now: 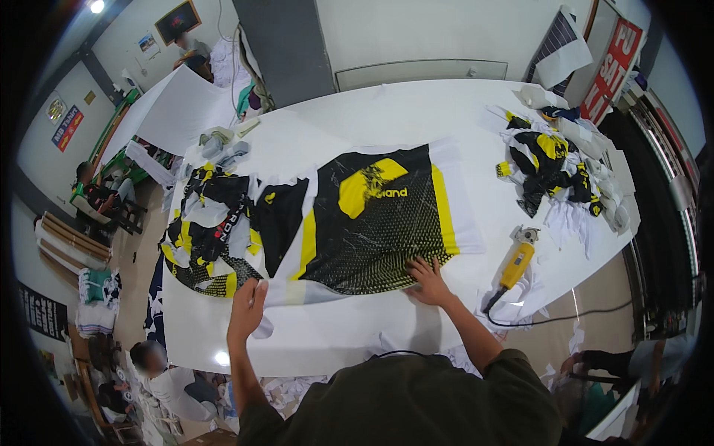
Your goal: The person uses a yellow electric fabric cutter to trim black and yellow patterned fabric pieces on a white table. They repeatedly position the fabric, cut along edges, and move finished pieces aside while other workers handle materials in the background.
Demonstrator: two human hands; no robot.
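Observation:
A printed fabric panel [372,223], black with yellow side strips, a yellow shape and a fading dot pattern, lies flat on the white table in front of me. White margins run along its sides and lower edge. My left hand [248,306] is closed at the left end of a pale fabric strip [294,292] along the near edge, pinching it; a white end hangs below the fingers. My right hand [428,283] rests with fingers spread on the panel's lower right edge. Left of the panel lies a narrower black piece [280,223] with white and yellow edging.
A yellow handheld electric cutter [519,262] lies right of my right hand, its dark cord [565,322] running off the table. Heaps of printed pieces stand at the left [212,215] and right [550,160]. White scraps litter the floor. Other people sit at the far left and lower left.

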